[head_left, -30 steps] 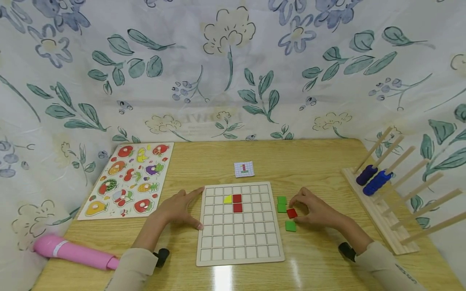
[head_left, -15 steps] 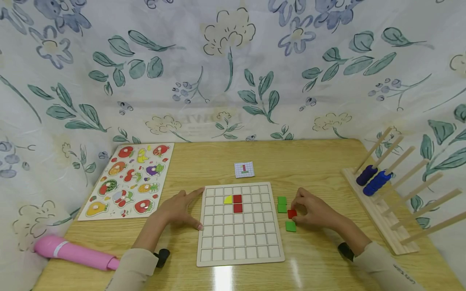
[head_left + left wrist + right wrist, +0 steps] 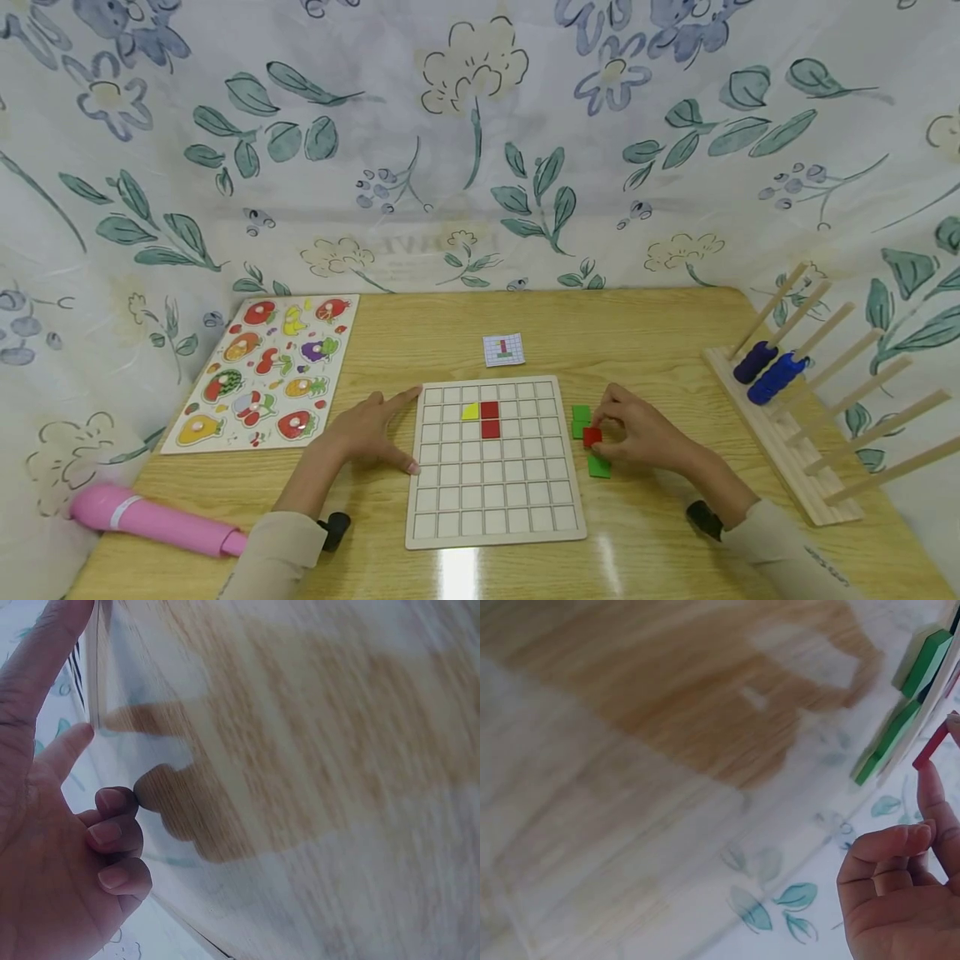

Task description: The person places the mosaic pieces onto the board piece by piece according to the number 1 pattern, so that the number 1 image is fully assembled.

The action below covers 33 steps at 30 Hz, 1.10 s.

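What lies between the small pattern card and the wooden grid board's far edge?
In the head view, only bare wooden table lies between the small pattern card and the wooden grid board; nothing sits in that stretch.

The head view looks forward and down from above the table (image 3: 675, 325), taking in both hands at mid distance. Each wrist view sits close beside its own hand, low against the blurred tabletop. The right wrist and head views share the red tile (image 3: 931, 746) and green tiles (image 3: 924, 664).
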{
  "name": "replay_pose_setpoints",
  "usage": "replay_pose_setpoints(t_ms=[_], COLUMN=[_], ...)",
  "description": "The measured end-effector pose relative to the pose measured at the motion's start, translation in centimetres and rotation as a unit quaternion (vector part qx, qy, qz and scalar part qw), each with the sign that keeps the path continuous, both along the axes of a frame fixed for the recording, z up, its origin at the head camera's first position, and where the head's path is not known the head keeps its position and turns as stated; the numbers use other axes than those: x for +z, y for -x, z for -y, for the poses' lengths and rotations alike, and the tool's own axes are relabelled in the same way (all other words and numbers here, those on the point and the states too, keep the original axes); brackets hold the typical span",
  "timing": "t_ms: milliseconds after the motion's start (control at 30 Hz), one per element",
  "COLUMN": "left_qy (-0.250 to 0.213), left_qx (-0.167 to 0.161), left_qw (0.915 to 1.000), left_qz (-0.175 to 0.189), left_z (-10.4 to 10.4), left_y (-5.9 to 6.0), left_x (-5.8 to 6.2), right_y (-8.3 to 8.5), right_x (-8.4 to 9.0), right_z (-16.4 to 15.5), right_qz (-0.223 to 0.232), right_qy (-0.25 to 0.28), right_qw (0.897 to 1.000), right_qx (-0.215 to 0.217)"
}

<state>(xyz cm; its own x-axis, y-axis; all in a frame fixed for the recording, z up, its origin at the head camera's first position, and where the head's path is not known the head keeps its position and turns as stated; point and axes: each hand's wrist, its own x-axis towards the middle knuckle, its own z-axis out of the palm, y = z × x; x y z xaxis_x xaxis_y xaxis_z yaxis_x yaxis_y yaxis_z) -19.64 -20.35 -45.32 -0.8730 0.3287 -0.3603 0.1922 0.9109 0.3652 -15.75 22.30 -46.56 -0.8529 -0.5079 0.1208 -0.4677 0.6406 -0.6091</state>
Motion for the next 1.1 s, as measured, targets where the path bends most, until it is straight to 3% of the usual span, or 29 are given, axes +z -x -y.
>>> replay_pose_setpoints(t_ms=[600, 1100], left_qy=[0.0, 0.003], left_qx=[0.0, -0.006], left_qw=[1.0, 1.0], left_qz=[-0.003, -0.002], left_z=[0.1, 0.2], left_y=[0.1, 0.1], left_x=[-0.2, -0.1], right_y=[0.8, 1.6], right_x=[1.3, 1.4], right_z=[4.1, 8.1], right_qz=[0.023, 0.033], right_qy=[-0.008, -0.024], right_qw=[0.999, 0.996], right_qx=[0.039, 0.074])
